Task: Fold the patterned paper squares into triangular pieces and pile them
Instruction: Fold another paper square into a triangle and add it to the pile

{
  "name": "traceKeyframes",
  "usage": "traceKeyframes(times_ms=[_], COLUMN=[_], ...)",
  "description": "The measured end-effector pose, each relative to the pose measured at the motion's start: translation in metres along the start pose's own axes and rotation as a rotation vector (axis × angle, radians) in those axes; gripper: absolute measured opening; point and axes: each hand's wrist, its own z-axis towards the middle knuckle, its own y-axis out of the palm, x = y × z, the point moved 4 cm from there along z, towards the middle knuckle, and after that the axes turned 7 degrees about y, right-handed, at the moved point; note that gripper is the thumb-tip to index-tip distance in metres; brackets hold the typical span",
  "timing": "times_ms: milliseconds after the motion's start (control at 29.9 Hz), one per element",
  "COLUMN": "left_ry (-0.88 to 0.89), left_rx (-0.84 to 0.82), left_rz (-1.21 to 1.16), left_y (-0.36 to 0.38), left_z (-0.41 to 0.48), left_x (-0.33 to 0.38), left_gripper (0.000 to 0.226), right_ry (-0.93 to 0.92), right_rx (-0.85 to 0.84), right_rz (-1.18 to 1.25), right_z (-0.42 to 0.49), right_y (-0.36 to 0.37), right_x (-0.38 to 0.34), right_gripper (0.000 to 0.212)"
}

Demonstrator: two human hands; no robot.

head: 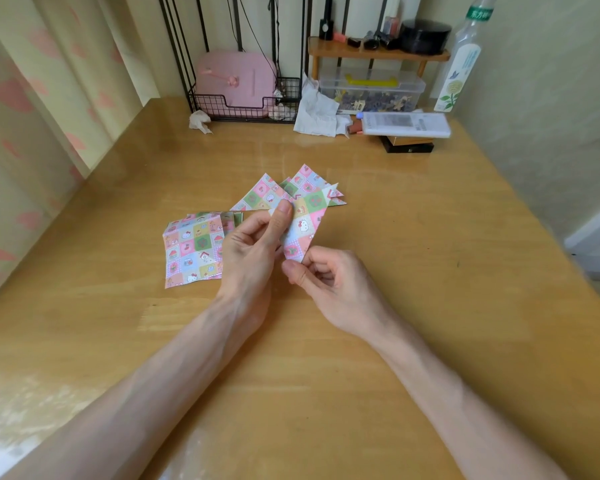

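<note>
A folded patterned paper piece (pixel 305 225), pink, green and white checks with cartoon prints, is held above the wooden table (pixel 430 237). My left hand (pixel 253 247) pinches its upper left part with the thumb on top. My right hand (pixel 323 275) pinches its lower tip. Behind it, several folded triangular pieces (pixel 274 192) lie overlapped on the table. A stack of flat patterned squares (pixel 193 249) lies to the left of my left hand.
At the table's back stand a black wire rack with a pink case (pixel 238 81), crumpled tissues (pixel 317 112), a clear plastic box (pixel 373 90) under a small wooden shelf (pixel 378 53), a tall bottle (pixel 459 64) and a white box on a dark one (pixel 406 128). A curtain hangs left.
</note>
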Motion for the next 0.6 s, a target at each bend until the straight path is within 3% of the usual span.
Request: traceKeyframes(times_ms=[134,234,334,602], left_ry=[0.007,0.083,0.132,0.105], left_rx=[-0.016,-0.057,-0.104,-0.108], left_rz=[0.003,0.063,0.167,0.242], left_y=[0.001,0.002,0.004,0.003], left_z=[-0.001,-0.001,-0.002,-0.001], left_x=[0.002,0.004,0.005,0.003], left_gripper=[0.029,0.041,0.036,0.033], right_ry=[-0.010,0.040,0.024,0.073], right_rx=[-0.005,0.074,0.203,0.274], right_rz=[-0.015,0.029,0.100,0.180], right_z=[0.000,0.000,0.003,0.001], right_y=[-0.006,-0.017,-0.030,-0.036], right_x=[-0.004,-0.012,-0.013,-0.015], right_gripper=[0.035,0.038,0.041,0.048])
